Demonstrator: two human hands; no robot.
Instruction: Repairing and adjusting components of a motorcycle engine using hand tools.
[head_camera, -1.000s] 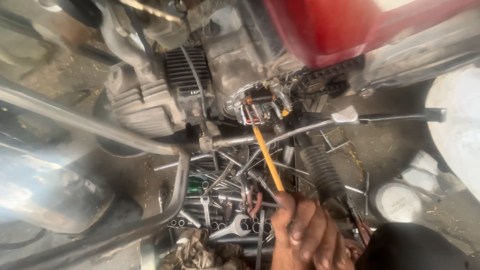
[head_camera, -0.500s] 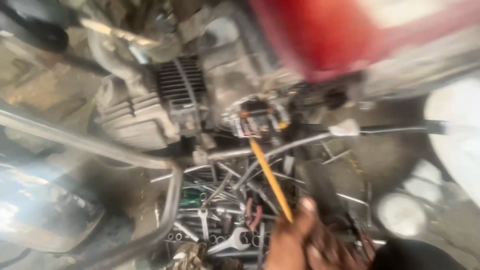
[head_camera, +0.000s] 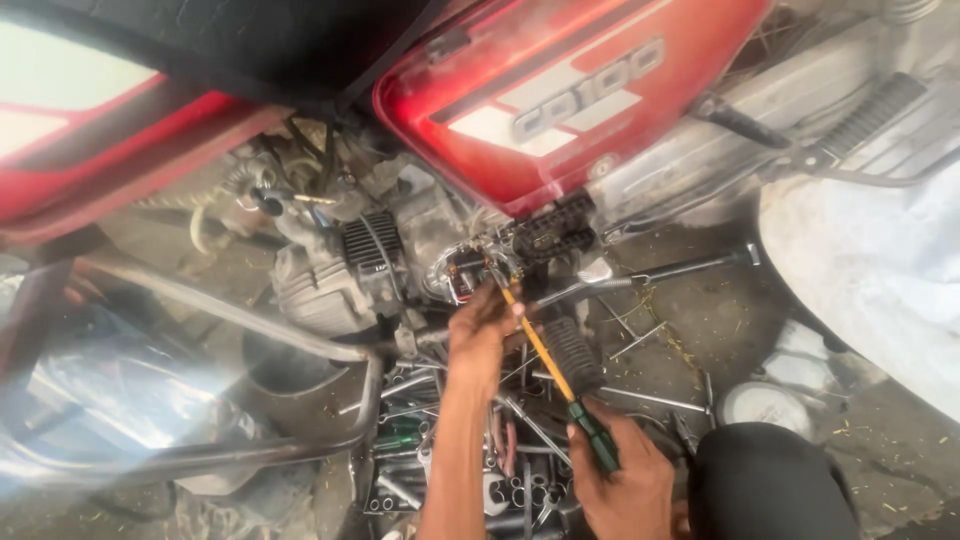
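While the left hand (head_camera: 482, 325) steadies the shaft, the right hand (head_camera: 612, 478) grips the screwdriver (head_camera: 560, 385), tip in the engine (head_camera: 470, 268); turning likely needs firm pressure.

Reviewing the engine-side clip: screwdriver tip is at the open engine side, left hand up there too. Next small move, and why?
Probably steady the tip before turning. The right hand grips the screwdriver at its green handle, far from the tip, and the long yellow shaft runs up at a slant. The left hand is right at the tip by the open engine side. Whether the tip is seated cannot be told.
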